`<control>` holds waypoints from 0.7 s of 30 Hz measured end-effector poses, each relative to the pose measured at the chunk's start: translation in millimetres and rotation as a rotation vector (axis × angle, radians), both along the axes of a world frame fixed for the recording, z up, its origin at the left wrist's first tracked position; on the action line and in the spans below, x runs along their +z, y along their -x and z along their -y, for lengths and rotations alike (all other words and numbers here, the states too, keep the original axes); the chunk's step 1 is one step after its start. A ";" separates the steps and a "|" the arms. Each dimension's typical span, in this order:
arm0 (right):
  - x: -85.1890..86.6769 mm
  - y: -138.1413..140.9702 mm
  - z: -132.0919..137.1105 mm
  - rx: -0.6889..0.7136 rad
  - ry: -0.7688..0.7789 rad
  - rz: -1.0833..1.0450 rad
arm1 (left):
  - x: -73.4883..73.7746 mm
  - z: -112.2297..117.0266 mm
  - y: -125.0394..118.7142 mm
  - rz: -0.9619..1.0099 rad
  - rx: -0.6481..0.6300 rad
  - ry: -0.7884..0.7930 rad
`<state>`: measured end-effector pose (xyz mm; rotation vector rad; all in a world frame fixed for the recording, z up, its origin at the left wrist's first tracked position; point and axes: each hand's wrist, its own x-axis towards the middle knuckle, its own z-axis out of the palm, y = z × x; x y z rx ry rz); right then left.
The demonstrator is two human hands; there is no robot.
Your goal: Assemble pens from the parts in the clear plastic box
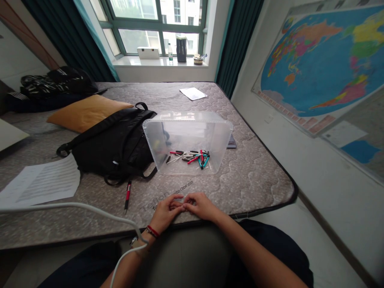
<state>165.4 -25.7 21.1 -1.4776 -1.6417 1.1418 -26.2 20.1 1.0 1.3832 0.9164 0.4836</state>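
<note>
Mattress [249, 180] (quilted), window [160, 27] beyond

ahead: plastic bin [192, 136] blocks | left: pen [128, 197], backpack [111, 148] | right: mattress [252, 176] passable

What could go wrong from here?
1. The white cable passes across the left wrist, so moving the left hand might snag it.
2. The red-and-black pen lies loose on the mattress near the left forearm; a sweep sideways could knock it away.
3. Pens and thin sticks lie jumbled across each other in the clear bin; lifting one may drag others along.
</note>
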 end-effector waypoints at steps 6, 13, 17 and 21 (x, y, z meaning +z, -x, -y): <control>-0.6 -0.4 -0.5 -0.003 -0.031 0.014 | 2.3 -1.0 -0.5 -0.014 -0.017 -0.006; 6.3 -8.3 -4.8 -0.080 0.004 -0.171 | 1.4 -2.5 -1.5 0.010 0.012 0.051; 7.5 -25.1 -15.0 -0.614 -0.022 -0.659 | -1.5 -1.6 -2.0 0.045 0.064 0.108; -6.8 -27.1 -17.3 -0.803 0.025 -0.618 | -3.0 -1.3 -3.2 0.044 0.088 0.131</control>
